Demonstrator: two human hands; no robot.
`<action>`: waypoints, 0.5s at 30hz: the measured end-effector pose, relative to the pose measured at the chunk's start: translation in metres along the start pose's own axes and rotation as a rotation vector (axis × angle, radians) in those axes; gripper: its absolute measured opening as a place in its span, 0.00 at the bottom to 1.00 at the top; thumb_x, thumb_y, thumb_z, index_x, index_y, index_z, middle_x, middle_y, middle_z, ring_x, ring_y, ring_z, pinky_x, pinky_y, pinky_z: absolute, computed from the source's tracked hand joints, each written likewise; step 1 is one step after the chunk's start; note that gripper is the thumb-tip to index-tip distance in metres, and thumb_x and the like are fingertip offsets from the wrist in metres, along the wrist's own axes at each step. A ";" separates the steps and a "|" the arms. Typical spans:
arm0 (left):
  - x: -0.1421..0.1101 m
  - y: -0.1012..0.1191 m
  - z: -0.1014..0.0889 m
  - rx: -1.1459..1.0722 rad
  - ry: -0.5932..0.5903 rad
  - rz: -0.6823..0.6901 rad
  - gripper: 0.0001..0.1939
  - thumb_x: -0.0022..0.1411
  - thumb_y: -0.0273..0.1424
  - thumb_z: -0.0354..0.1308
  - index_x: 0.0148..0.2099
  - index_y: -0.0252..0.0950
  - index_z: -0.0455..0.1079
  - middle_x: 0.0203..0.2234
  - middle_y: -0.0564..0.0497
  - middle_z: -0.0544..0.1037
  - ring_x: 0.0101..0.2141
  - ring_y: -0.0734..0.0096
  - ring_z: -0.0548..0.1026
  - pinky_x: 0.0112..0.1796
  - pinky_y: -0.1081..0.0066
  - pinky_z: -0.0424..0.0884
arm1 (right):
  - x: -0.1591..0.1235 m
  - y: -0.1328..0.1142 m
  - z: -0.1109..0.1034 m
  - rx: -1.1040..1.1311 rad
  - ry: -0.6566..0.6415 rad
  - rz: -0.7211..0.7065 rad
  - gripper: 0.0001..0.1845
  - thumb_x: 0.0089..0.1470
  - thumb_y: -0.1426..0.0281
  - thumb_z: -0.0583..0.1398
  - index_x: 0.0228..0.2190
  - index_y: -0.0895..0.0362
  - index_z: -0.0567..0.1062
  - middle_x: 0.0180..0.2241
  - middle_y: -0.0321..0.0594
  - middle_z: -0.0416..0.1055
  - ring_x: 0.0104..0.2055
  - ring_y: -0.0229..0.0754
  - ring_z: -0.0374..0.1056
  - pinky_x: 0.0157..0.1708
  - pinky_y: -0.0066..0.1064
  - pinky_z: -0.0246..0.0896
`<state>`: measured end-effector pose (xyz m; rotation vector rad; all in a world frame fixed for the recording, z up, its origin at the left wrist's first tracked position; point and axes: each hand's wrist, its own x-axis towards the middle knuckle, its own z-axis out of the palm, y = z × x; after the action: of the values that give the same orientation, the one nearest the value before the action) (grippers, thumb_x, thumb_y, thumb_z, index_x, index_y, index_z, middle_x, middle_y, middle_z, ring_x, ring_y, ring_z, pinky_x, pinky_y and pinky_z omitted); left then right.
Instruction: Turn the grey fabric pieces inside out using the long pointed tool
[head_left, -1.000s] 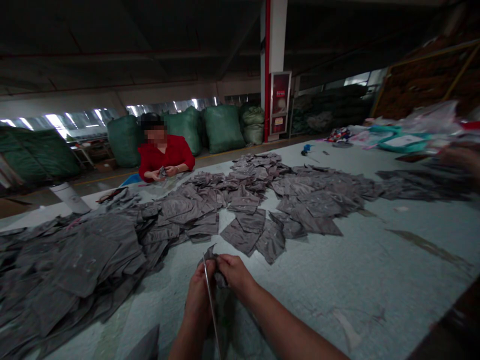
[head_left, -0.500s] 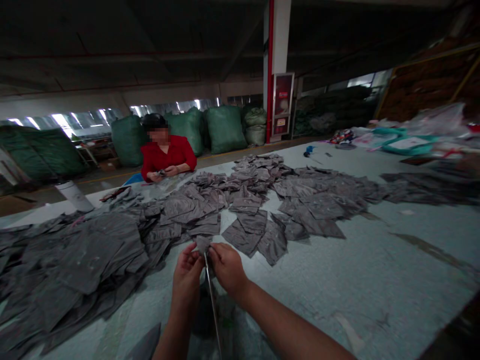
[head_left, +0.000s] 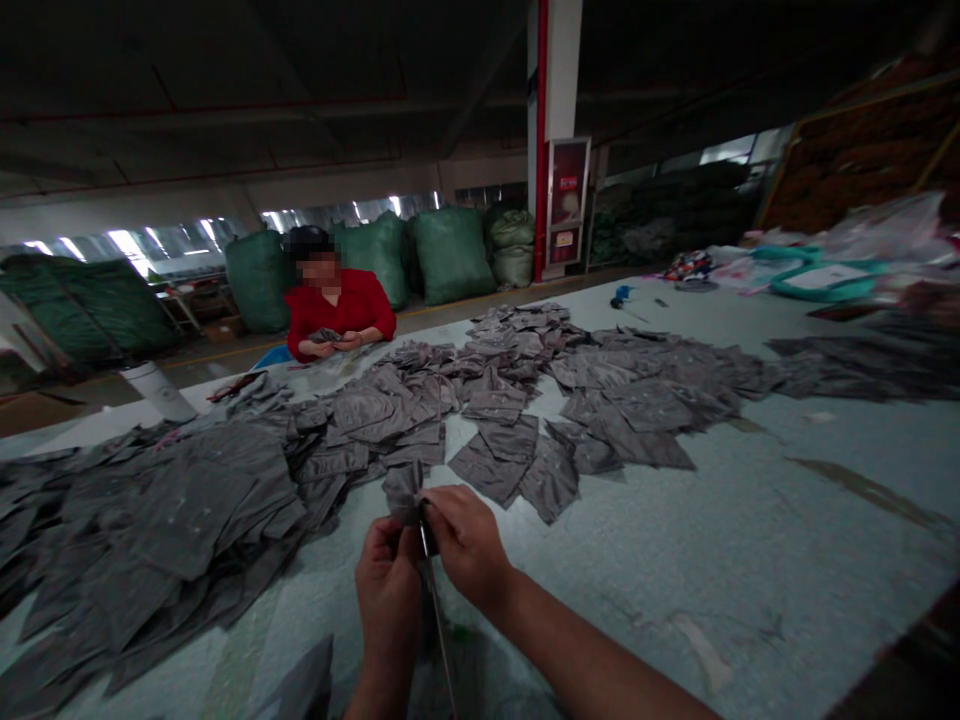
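Observation:
In front of me, a small grey fabric piece (head_left: 403, 488) stands bunched at the top of a thin metal rod (head_left: 441, 625). My left hand (head_left: 390, 575) pinches the lower left of the cloth, its fingers curled beside the rod. From the right, my right hand (head_left: 469, 548) grips the same piece with thumb and fingers pressed together. The rod's upper end is hidden by the cloth and fingers. Just beyond my hands lie flat grey fabric pieces (head_left: 551, 482), and a large heap of them (head_left: 202, 500) spreads to the left.
Across the pale table (head_left: 750, 560) sits a co-worker in a red top (head_left: 352, 308), handling grey cloth. A white cylinder (head_left: 159, 390) leans at the left. A blue-handled tool (head_left: 621, 297) lies at the back, with plastic-wrapped goods (head_left: 832, 275) at right and green sacks (head_left: 454, 255) behind.
More of the grey fabric piece now fans out above my fingers. My left hand has shifted slightly down and right along the rod. The co-worker's cloth now shows larger between the hands.

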<state>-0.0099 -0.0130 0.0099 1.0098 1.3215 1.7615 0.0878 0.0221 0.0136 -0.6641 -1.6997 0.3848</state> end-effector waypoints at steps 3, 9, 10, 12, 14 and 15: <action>-0.004 0.002 0.000 0.015 0.006 -0.002 0.09 0.47 0.34 0.60 0.30 0.36 0.66 0.22 0.55 0.73 0.26 0.73 0.70 0.29 0.76 0.65 | -0.003 0.002 0.001 -0.068 -0.005 -0.107 0.14 0.55 0.74 0.49 0.41 0.60 0.70 0.39 0.47 0.70 0.41 0.42 0.65 0.41 0.34 0.62; -0.002 0.011 -0.005 -0.053 -0.037 -0.007 0.12 0.46 0.34 0.62 0.35 0.36 0.69 0.29 0.53 0.75 0.32 0.70 0.72 0.35 0.75 0.66 | 0.002 0.005 -0.006 -0.085 -0.152 -0.225 0.15 0.53 0.76 0.49 0.41 0.63 0.69 0.44 0.51 0.67 0.47 0.43 0.62 0.47 0.35 0.60; 0.000 0.013 -0.006 -0.110 -0.043 -0.033 0.15 0.46 0.35 0.62 0.37 0.36 0.68 0.30 0.52 0.75 0.33 0.69 0.72 0.35 0.75 0.67 | 0.003 0.004 -0.007 -0.086 -0.172 -0.240 0.15 0.52 0.76 0.49 0.41 0.63 0.69 0.44 0.51 0.67 0.48 0.43 0.62 0.47 0.35 0.60; 0.005 0.016 -0.006 -0.208 -0.058 -0.086 0.22 0.46 0.37 0.62 0.44 0.39 0.65 0.34 0.51 0.75 0.36 0.67 0.72 0.36 0.73 0.67 | 0.003 0.003 -0.009 -0.098 -0.173 -0.275 0.16 0.51 0.76 0.49 0.41 0.63 0.68 0.44 0.51 0.67 0.48 0.43 0.62 0.48 0.37 0.60; 0.009 0.020 -0.004 -0.210 -0.081 -0.126 0.25 0.44 0.36 0.63 0.46 0.39 0.63 0.36 0.50 0.75 0.36 0.67 0.72 0.36 0.72 0.67 | 0.001 0.000 -0.008 -0.121 -0.154 -0.288 0.18 0.50 0.77 0.50 0.43 0.63 0.67 0.46 0.51 0.66 0.49 0.45 0.61 0.47 0.39 0.61; 0.010 0.021 -0.003 -0.186 -0.093 -0.130 0.23 0.44 0.35 0.63 0.45 0.38 0.64 0.34 0.51 0.75 0.35 0.67 0.72 0.35 0.73 0.67 | -0.001 0.000 -0.007 -0.136 -0.149 -0.289 0.19 0.49 0.77 0.50 0.44 0.63 0.67 0.46 0.52 0.65 0.49 0.45 0.61 0.47 0.40 0.61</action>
<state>-0.0188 -0.0101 0.0317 0.8715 1.1180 1.6839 0.0945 0.0207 0.0149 -0.4863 -1.9448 0.1162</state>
